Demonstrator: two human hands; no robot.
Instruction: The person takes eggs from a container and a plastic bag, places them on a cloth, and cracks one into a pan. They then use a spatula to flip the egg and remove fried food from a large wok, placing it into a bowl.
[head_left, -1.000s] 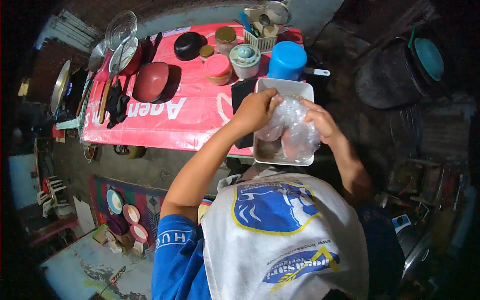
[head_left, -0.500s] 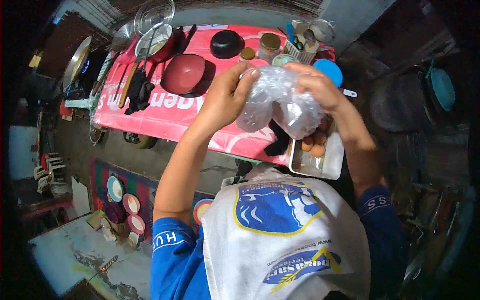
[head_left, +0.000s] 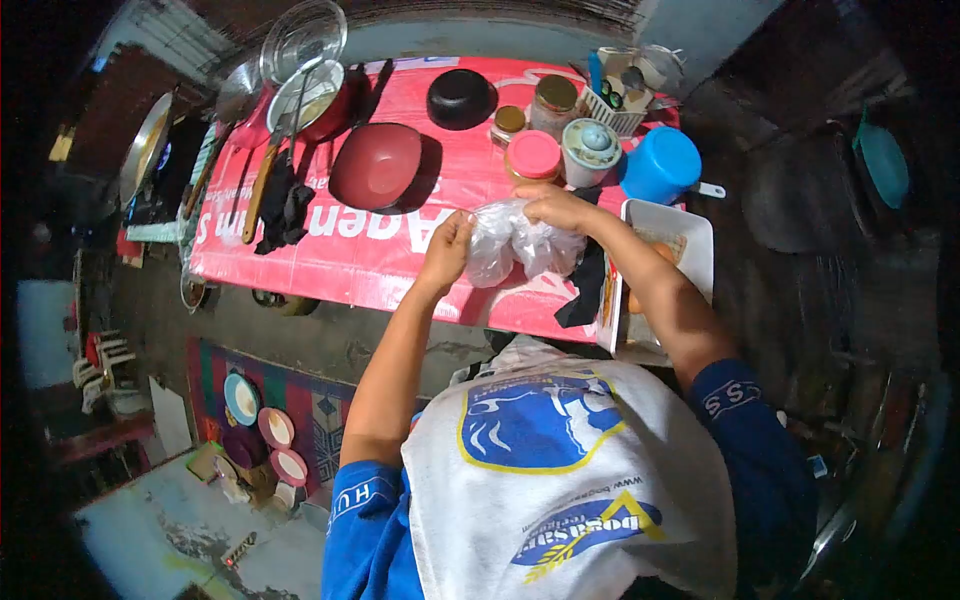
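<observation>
A clear plastic bag (head_left: 490,252) hangs low over the pink tablecloth, bunched at its top and bulging in two lobes. What it contains is too blurred to make out. My left hand (head_left: 447,252) pinches its left edge between thumb and fingers. On the other side, my right hand (head_left: 562,208) grips the gathered top, with its fingers bent over the plastic. Just beyond the right hand stand a jar with a pink lid (head_left: 533,157) and a pale lidded container (head_left: 590,152). A black cloth (head_left: 583,300) lies right of the bag.
The white tray (head_left: 700,235) with eggs is partly under my right forearm. A blue cup (head_left: 662,165) stands behind it. Toward the left sit a red square bowl (head_left: 375,167), a black bowl (head_left: 460,98) and a pot (head_left: 318,100). The pink tablecloth (head_left: 290,262) covers the table.
Both hands have lowered the plastic bag toward the table. The blue cup, pink-lidded jar and pale container now show more fully, while my right forearm covers more of the egg tray.
</observation>
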